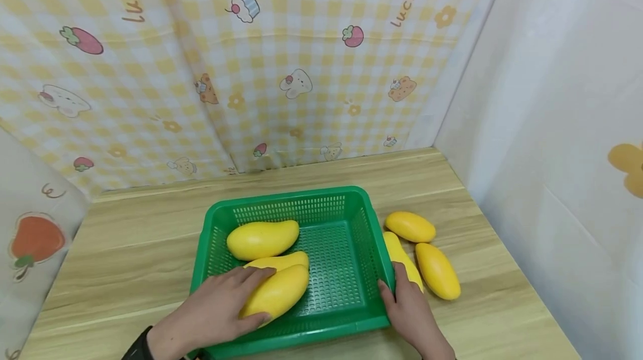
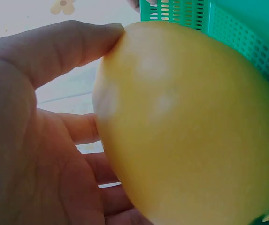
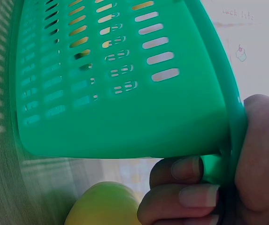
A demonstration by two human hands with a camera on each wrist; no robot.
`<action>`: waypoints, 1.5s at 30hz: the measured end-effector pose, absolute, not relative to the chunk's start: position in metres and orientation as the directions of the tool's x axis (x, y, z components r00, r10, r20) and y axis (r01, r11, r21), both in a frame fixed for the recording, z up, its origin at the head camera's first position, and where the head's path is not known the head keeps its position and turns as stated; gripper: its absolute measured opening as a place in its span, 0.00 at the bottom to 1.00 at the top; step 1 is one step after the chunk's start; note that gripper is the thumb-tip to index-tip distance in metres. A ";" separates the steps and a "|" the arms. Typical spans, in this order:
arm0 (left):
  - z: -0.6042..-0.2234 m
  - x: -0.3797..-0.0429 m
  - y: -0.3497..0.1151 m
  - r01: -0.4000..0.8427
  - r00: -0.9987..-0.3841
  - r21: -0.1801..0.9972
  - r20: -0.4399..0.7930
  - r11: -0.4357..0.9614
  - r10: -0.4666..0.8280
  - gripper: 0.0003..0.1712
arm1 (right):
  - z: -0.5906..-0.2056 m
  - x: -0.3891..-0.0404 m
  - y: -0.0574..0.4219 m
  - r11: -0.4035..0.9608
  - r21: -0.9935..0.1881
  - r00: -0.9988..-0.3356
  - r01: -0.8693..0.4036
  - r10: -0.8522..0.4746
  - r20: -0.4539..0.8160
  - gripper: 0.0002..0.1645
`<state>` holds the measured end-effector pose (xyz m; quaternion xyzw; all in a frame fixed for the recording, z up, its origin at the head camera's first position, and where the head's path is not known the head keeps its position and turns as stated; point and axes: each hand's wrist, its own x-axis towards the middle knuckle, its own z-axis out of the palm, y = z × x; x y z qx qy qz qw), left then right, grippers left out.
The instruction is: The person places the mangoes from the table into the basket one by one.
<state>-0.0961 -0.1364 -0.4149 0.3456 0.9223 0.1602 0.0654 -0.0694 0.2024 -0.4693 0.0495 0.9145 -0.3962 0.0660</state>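
A green plastic basket (image 1: 326, 324) with perforated sides stands on the wooden table. My left hand (image 1: 216, 304) grips a yellow mango (image 1: 281, 293) in the basket's near left part, thumb on one side and fingers on the other. In the left wrist view that mango (image 2: 186, 122) fills most of the picture. Beside it inside the basket lie a partly hidden mango (image 1: 281, 260) and, farther back, another mango (image 1: 263, 239). My right hand (image 1: 414, 312) holds the basket's right rim, the thumb inside and the fingers curled under the rim's outer edge, as the right wrist view shows.
On the table (image 1: 135, 237), right of the basket, lie three more mangoes: one against the basket wall (image 1: 402, 257), one behind (image 1: 411, 226) and one farther right (image 1: 437, 270). A patterned curtain (image 1: 281, 70) hangs at the back, and a white sheet (image 1: 552, 125) borders the right side.
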 end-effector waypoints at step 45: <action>-0.429 -0.092 -0.124 0.414 -0.833 0.267 -0.274 0.870 0.480 0.28 | -0.471 -0.072 0.203 0.657 -0.742 -0.988 0.137 0.040 -0.147 0.23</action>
